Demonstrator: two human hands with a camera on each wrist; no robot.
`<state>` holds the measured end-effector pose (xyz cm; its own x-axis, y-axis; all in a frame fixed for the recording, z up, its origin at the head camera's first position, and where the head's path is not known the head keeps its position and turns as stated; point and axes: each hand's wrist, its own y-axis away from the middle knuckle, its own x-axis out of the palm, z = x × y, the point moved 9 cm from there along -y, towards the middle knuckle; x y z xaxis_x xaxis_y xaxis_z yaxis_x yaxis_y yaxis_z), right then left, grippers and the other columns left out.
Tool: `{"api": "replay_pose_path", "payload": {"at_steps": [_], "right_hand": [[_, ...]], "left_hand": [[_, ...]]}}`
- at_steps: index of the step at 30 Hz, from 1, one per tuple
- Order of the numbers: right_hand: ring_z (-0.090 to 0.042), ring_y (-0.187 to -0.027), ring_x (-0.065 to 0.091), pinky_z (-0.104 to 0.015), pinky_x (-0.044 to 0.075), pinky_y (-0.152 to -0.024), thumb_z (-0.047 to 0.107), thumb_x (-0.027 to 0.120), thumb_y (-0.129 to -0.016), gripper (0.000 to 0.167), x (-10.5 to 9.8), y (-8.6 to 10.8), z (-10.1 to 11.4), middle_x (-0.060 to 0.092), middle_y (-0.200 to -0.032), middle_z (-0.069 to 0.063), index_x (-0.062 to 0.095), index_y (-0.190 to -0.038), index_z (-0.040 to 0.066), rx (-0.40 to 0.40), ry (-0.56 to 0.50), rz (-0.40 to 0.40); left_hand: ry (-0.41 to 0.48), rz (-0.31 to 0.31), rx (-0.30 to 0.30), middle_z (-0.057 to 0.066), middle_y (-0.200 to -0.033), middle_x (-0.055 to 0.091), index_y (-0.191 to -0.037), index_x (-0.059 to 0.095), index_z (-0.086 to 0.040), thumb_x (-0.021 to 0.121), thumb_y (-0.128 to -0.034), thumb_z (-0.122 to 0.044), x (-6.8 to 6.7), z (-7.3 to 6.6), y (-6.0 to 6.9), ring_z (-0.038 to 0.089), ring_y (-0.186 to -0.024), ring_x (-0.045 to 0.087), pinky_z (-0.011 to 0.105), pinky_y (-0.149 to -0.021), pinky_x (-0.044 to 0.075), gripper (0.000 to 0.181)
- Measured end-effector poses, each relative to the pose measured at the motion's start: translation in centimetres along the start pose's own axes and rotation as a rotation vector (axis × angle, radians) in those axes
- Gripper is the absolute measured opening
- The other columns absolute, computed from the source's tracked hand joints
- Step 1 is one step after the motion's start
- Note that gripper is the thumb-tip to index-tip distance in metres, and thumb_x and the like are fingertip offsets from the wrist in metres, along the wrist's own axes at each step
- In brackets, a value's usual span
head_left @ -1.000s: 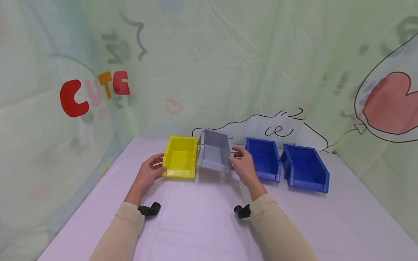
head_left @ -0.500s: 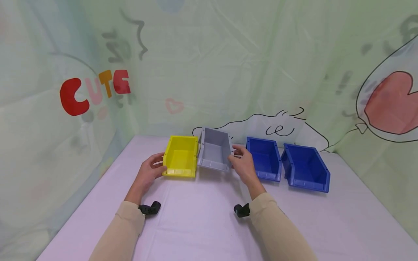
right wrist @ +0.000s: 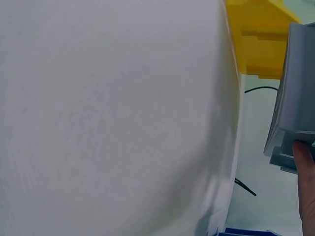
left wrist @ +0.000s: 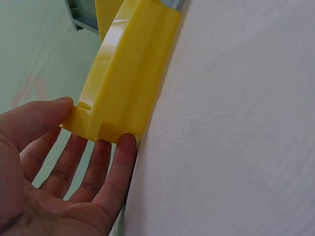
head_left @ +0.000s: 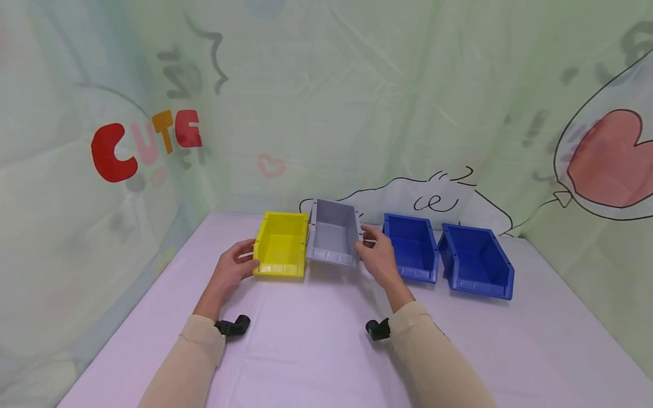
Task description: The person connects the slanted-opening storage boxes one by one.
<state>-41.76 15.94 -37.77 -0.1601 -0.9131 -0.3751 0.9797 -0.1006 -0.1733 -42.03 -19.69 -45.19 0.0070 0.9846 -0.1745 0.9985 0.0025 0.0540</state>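
In the head view a yellow storage bin [head_left: 280, 245] sits on the table. My left hand [head_left: 232, 275] holds its left side, the thumb at the front corner and the fingers against the side wall, as the left wrist view shows of the yellow bin [left wrist: 130, 73]. Just to its right, a grey storage bin [head_left: 334, 233] is held slightly tilted and off the table, its left edge right by the yellow bin's right rim. My right hand [head_left: 380, 258] grips the grey bin's right side. Only one finger [right wrist: 306, 172] of it shows beneath the grey bin [right wrist: 298, 83] in the right wrist view.
Two blue storage bins stand to the right, the nearer blue bin [head_left: 412, 249] just beyond my right hand and another blue bin [head_left: 476, 260] farther right. A white-covered table [head_left: 316, 340] lies below. A printed curtain [head_left: 326, 102] hangs behind and at both sides.
Almost nothing differs. The grey bin has moved very slightly, its tilt a touch less, while both hands keep their hold. The yellow and blue bins stay where they were.
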Motion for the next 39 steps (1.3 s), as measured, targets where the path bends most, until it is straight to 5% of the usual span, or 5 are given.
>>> {"api": "replay_pose_path", "payload": {"at_steps": [10, 20, 30, 39], "right_hand": [[-0.038, -0.131, 0.058, -0.051, 0.052, -0.108, 0.013, 0.063, -0.095, 0.058, 0.0, -0.1, 2.5, 0.057, -0.144, -0.021, 0.050, -0.152, 0.005, -0.105, 0.073, 0.026], [-0.042, -0.130, 0.059, -0.052, 0.052, -0.109, 0.013, 0.063, -0.097, 0.057, -0.2, -0.5, 3.2, 0.057, -0.142, -0.024, 0.050, -0.151, 0.003, -0.151, 0.140, 0.028], [-0.040, -0.131, 0.058, -0.051, 0.053, -0.108, 0.011, 0.064, -0.098, 0.057, 0.1, 0.0, 0.9, 0.056, -0.143, -0.023, 0.050, -0.152, 0.004, -0.086, 0.106, 0.041], [-0.037, -0.129, 0.058, -0.040, 0.060, -0.096, 0.010, 0.061, -0.100, 0.055, -0.1, -0.2, 1.0, 0.054, -0.142, -0.023, 0.048, -0.153, 0.002, -0.011, -0.051, 0.055]], "left_hand": [[0.019, -0.001, 0.002, 0.005, -0.158, 0.045, -0.154, 0.047, -0.022, 0.068, -0.0970, -0.010, -0.3, 0.1, 0.0, 0.029, -0.141, 0.049, 0.037, -0.105, 0.056, 0.062], [0.018, 0.010, 0.015, 0.005, -0.159, 0.044, -0.154, 0.047, -0.021, 0.068, -0.0966, -0.011, -0.2, 0.0, 0.0, 0.030, -0.141, 0.049, 0.037, -0.105, 0.056, 0.062], [0.020, 0.007, -0.006, 0.005, -0.159, 0.044, -0.154, 0.048, -0.021, 0.068, -0.0968, -0.011, -0.1, 0.2, 0.0, 0.029, -0.140, 0.049, 0.037, -0.106, 0.055, 0.061], [0.011, 0.007, 0.011, 0.004, -0.158, 0.046, -0.153, 0.049, -0.022, 0.069, -0.0966, -0.012, 0.0, -0.1, -0.1, 0.028, -0.140, 0.050, 0.038, -0.106, 0.055, 0.060]]}}
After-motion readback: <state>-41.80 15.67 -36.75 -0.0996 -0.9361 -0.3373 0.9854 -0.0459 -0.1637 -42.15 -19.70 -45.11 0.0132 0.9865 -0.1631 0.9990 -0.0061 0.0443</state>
